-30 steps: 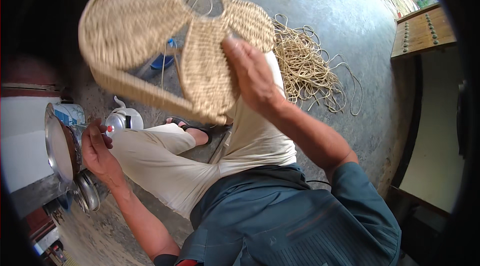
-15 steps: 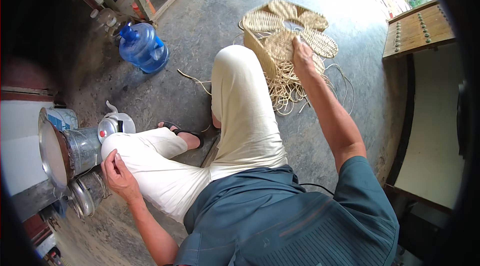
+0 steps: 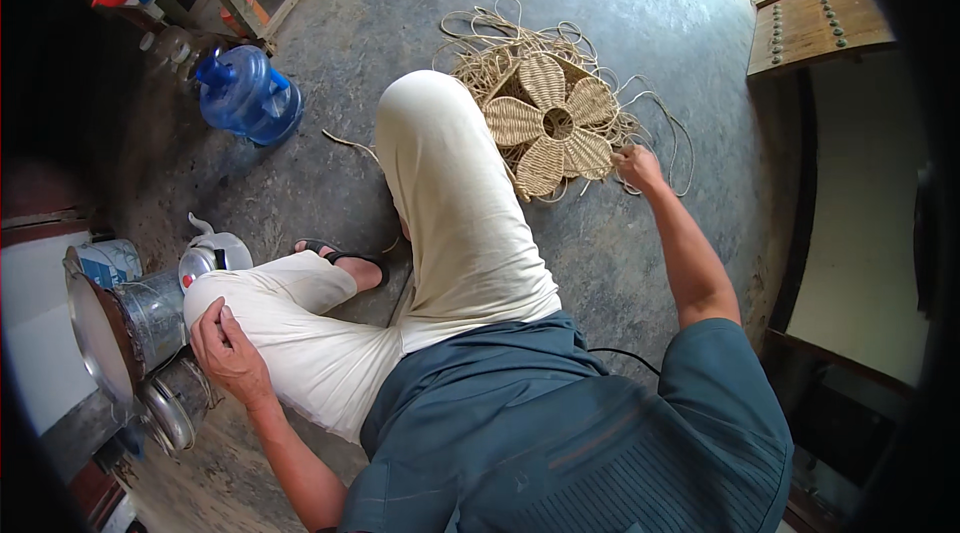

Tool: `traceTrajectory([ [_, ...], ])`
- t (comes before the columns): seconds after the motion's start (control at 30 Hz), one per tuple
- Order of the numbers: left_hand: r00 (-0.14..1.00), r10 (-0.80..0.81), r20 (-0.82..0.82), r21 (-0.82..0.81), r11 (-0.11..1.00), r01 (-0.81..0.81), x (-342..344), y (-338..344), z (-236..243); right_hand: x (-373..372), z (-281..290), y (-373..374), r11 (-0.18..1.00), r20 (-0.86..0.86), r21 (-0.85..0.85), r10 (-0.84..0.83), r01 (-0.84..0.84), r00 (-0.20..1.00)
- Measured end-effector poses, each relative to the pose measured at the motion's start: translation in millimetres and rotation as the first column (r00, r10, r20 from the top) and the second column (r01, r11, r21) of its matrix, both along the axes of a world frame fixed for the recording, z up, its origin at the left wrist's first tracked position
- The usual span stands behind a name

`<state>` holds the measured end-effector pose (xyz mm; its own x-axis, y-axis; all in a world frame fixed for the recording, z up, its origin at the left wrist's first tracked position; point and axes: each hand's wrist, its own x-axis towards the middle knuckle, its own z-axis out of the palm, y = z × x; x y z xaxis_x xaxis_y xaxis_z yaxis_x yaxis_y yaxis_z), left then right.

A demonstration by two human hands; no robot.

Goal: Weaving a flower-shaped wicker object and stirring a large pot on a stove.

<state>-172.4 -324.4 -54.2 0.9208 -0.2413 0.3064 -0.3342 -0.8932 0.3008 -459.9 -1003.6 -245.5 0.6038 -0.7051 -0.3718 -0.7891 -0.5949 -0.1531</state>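
A flower-shaped piece woven from tan cord (image 3: 541, 166), with several broad petals round a central hole, lies beyond my right knee. Loose cord strands (image 3: 580, 45) heap up behind and around it. At the tip of its lower right petal, my right hand (image 3: 638, 169) is closed on the edge, arm stretched forward. My left hand (image 3: 232, 361) lies against my left knee, fingers loosely bent and apart, holding nothing.
To the left on the concrete floor stands a blue water jug (image 3: 250, 98). A kettle (image 3: 215, 253) and a metal stove-like drum (image 3: 150, 318) sit beside my left knee. A wooden bench (image 3: 240, 3) is at the far left, a studded wooden panel (image 3: 815, 23) at the right.
The woven piece has turned, so its cord heap is now on the far side and the petals face me. My right hand has moved nearer and rightward; my left hand stays at the knee.
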Motion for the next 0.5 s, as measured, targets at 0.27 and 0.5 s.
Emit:
traceTrajectory([
  [0.27,0.998,-0.045,0.034,-0.047,0.998,0.047,1.9,2.3,-4.8,26.4,256.6,-65.7,0.584,0.378,-0.751,-0.004,0.309,0.926],
  [0.5,0.994,-0.060,0.096,-0.079,0.995,0.068,-6.8,5.2,-1.8,75.2,448.7,-75.5,0.097,0.374,-0.900,0.674,0.425,0.638],
])
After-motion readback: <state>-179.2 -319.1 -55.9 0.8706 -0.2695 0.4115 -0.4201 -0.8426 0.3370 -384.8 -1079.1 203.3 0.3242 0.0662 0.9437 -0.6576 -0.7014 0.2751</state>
